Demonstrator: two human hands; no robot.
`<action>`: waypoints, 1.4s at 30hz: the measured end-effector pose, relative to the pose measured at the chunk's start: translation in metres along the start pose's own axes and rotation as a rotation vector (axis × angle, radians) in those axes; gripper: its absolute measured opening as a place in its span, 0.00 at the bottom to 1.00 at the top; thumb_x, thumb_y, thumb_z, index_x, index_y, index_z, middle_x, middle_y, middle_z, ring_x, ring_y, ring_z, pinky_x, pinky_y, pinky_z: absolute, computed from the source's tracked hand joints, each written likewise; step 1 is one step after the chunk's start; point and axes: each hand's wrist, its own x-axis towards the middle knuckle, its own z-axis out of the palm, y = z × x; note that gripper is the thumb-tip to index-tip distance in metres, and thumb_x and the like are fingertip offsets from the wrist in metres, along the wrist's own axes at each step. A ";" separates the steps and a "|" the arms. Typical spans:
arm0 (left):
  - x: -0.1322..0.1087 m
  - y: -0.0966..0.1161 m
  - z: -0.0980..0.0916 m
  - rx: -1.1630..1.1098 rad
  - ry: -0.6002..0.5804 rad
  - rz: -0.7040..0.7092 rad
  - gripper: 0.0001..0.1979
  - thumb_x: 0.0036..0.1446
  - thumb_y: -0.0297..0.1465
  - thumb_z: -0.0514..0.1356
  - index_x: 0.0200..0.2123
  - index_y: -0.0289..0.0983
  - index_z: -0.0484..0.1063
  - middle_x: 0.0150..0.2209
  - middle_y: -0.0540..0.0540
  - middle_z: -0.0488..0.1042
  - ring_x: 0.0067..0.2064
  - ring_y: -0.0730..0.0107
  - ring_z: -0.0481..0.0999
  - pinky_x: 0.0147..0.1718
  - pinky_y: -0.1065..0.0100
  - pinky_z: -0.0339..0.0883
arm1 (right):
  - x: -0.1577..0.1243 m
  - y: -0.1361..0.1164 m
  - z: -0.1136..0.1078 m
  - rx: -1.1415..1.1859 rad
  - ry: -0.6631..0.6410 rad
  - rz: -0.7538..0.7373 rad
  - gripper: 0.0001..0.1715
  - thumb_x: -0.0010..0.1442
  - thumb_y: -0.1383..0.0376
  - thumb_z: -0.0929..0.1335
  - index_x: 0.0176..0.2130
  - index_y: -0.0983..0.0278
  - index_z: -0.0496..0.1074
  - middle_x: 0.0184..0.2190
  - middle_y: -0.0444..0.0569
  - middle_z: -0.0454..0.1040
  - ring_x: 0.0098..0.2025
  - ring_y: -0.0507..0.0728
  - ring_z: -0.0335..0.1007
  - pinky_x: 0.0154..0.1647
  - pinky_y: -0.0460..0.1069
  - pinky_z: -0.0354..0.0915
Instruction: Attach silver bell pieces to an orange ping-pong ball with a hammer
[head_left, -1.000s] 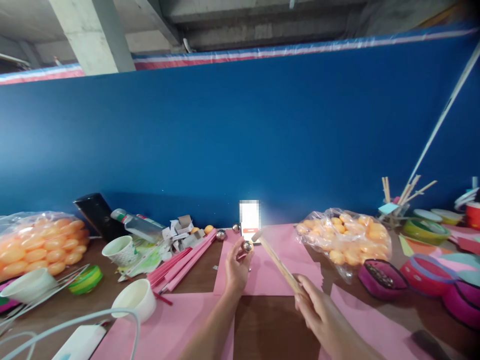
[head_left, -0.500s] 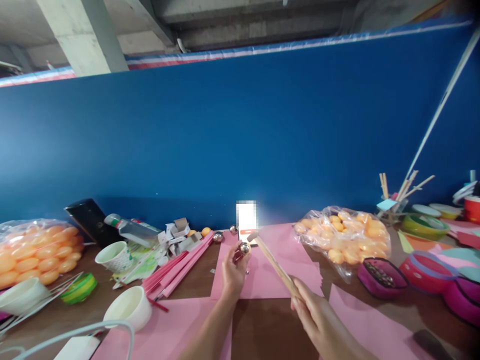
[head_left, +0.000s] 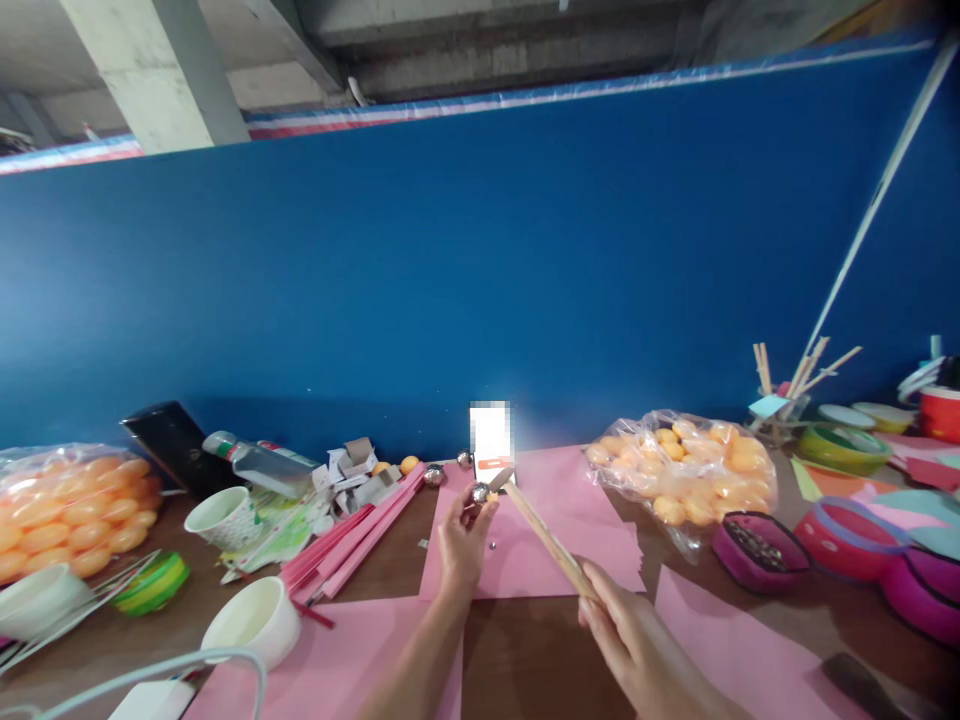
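Observation:
My left hand (head_left: 461, 545) is closed on a shiny metal ball (head_left: 481, 492), held at its fingertips above a pink sheet of paper (head_left: 540, 570). My right hand (head_left: 615, 620) grips the wooden handle of a small hammer (head_left: 551, 540). The hammer's dark head lies just right of the ball, close to my left fingertips; whether they touch I cannot tell. On the paper beside my left hand rests a tiny silver bead (head_left: 493, 546). Two more metal balls, a nearer one (head_left: 433, 475) and a farther one (head_left: 464, 459), sit at the back left. A lit phone (head_left: 491, 440) stands behind my hands.
Bagged orange balls lie left (head_left: 71, 515) and right (head_left: 690, 465). A white bowl (head_left: 251, 620), a paper cup (head_left: 221, 515) and pink strips (head_left: 360, 540) are at left. At right are a purple container (head_left: 757, 550) and sticks (head_left: 806, 375). A blue partition (head_left: 480, 250) stands behind.
My left hand and the metal ball have shifted slightly left, relative to the hammer head. The tiny bead shows more fully beside my hand. Both grips stay the same.

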 end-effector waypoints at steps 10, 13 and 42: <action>0.003 -0.009 0.001 0.021 -0.018 0.049 0.23 0.42 0.35 0.64 0.44 0.34 0.69 0.34 0.43 0.74 0.35 0.66 0.74 0.35 0.66 0.68 | 0.001 0.001 -0.001 -0.027 -0.003 -0.023 0.22 0.63 0.56 0.55 0.52 0.62 0.59 0.35 0.52 0.74 0.33 0.56 0.72 0.34 0.48 0.69; 0.001 -0.008 0.001 0.089 -0.022 0.072 0.23 0.43 0.37 0.63 0.44 0.35 0.70 0.33 0.45 0.73 0.33 0.68 0.73 0.32 0.68 0.68 | 0.002 0.001 0.000 -0.013 -0.046 -0.061 0.20 0.62 0.58 0.55 0.52 0.61 0.60 0.29 0.48 0.75 0.28 0.55 0.72 0.29 0.46 0.69; -0.002 -0.008 0.003 0.032 -0.089 0.048 0.26 0.46 0.35 0.61 0.50 0.38 0.63 0.41 0.42 0.69 0.33 0.71 0.73 0.28 0.71 0.69 | 0.000 0.003 0.000 -0.019 -0.028 -0.052 0.23 0.62 0.56 0.56 0.52 0.63 0.60 0.28 0.49 0.74 0.28 0.55 0.72 0.29 0.46 0.68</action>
